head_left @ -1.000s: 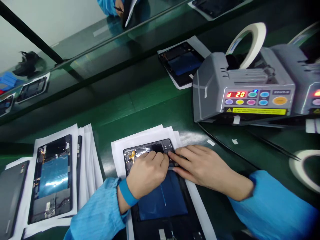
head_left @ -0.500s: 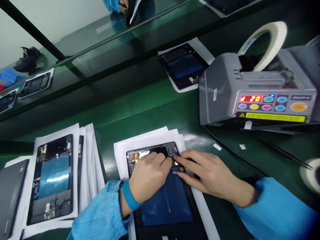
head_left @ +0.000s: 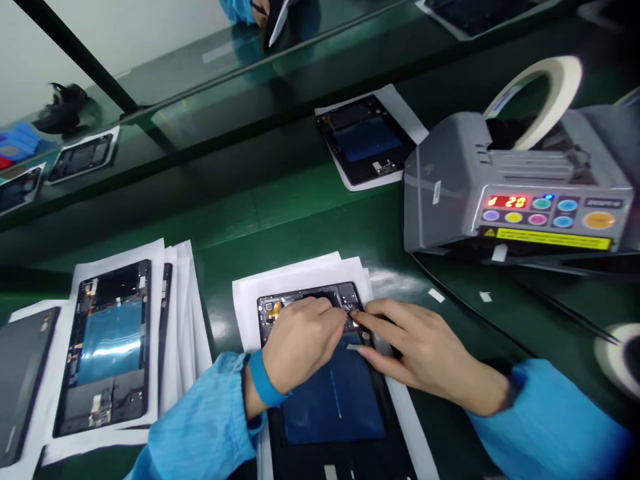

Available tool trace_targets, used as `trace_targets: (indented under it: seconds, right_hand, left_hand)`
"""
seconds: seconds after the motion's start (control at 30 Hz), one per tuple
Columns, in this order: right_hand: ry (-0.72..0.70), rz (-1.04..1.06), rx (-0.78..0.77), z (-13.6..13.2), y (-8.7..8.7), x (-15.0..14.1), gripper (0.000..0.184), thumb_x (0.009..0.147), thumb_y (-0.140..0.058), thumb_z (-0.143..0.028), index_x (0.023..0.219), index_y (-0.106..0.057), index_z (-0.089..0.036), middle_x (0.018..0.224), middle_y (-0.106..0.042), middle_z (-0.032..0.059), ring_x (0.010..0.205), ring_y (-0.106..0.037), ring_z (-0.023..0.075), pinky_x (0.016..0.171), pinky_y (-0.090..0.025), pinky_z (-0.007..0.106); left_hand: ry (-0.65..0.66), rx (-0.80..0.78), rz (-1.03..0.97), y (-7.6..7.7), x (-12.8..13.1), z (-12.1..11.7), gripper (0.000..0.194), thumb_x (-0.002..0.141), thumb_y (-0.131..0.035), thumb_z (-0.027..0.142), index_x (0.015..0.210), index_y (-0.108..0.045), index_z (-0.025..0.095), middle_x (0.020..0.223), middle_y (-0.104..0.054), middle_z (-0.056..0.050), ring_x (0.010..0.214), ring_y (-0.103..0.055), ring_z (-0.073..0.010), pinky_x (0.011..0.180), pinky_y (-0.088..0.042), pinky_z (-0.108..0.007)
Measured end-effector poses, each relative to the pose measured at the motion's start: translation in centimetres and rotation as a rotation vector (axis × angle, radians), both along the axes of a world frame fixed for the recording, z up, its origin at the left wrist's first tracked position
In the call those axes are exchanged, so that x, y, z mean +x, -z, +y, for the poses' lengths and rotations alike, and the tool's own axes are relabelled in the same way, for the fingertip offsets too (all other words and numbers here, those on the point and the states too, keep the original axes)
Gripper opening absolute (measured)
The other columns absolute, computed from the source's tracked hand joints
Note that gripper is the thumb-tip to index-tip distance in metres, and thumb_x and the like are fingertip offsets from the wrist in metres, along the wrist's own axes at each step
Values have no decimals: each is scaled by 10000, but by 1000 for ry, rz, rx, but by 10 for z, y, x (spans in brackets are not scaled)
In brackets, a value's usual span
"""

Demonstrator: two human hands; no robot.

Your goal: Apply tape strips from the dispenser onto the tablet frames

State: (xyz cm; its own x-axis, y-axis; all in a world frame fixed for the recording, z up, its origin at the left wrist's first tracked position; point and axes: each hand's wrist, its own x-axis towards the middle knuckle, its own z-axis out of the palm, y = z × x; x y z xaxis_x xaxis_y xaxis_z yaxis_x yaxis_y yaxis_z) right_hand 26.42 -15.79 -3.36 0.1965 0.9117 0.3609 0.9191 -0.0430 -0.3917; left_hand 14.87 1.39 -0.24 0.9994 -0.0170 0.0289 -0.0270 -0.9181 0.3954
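Note:
An opened tablet (head_left: 395, 427) lies on white paper sheets (head_left: 245, 303) in front of me, with a blue film panel over its middle. My left hand (head_left: 305, 343) is closed at the tablet's upper inside, fingertips pinched together; what they grip, if anything, is hidden. Close beside it, my right hand (head_left: 420, 350) rests with its forefinger on the tablet's upper right corner area. The right thumb is held apart from the fingers, and a small whitish strip of tape (head_left: 354, 347) sticks out at its tip.
A grey tape dispenser (head_left: 450, 187) stands right, its cable (head_left: 470, 310) crossing the bench. Tape scraps (head_left: 437, 295), tweezers (head_left: 570, 310) and a tape roll (head_left: 607, 353) lie nearer. Opened tablets sit left (head_left: 113, 340) and on the far side (head_left: 363, 140). Another person's hand (head_left: 260, 12) shows beyond.
The whole view has shifted slightly. Both hands stay at nearly the same spot on the tablet, the left still pinched and the tape strip still at the right thumb.

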Motion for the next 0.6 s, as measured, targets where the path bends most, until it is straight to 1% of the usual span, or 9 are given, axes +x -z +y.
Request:
trace_targets:
  seconds: [0.2,0.33,0.4,0.5,0.6]
  right_hand:
    - [6,-20,41,1,0,0,246,908,-522,-297,1084,-593,-141,965,-620,89,837,-612,172,695,-539,313]
    - [13,-2,-7,1,-3,0,253,911,-515,-330,1074,-605,-159,972,-631,89,834,-625,177,700,-543,331]
    - [12,22,-11,1,-3,0,253,909,-521,-327,1076,-602,-155,973,-637,86,804,-632,163,666,-540,307]
    - [69,18,60,3,-3,0,226,899,-540,-250,1097,-592,-156,933,-665,59,723,-635,124,605,-512,255]
    - [145,-72,93,7,-4,-1,197,898,-543,-204,1082,-598,-159,803,-672,15,614,-607,102,569,-467,245]
  left_hand:
    - [-2,-17,-29,2,-1,0,191,941,-450,187,846,-616,175,747,-593,-4,691,-559,-165,640,-447,-292]
    - [-8,-42,-25,3,0,1,198,939,-452,192,824,-613,180,743,-589,-1,693,-563,-164,646,-451,-292]
    - [-13,-54,-19,4,0,1,199,939,-455,196,818,-612,181,746,-588,-1,699,-567,-164,651,-454,-291]
    - [-25,-63,-8,5,0,1,194,938,-459,196,824,-616,183,761,-597,-3,709,-575,-162,661,-460,-289]
    - [-26,-56,-6,6,0,1,195,933,-465,194,808,-614,180,754,-599,-6,706,-579,-160,668,-467,-289]
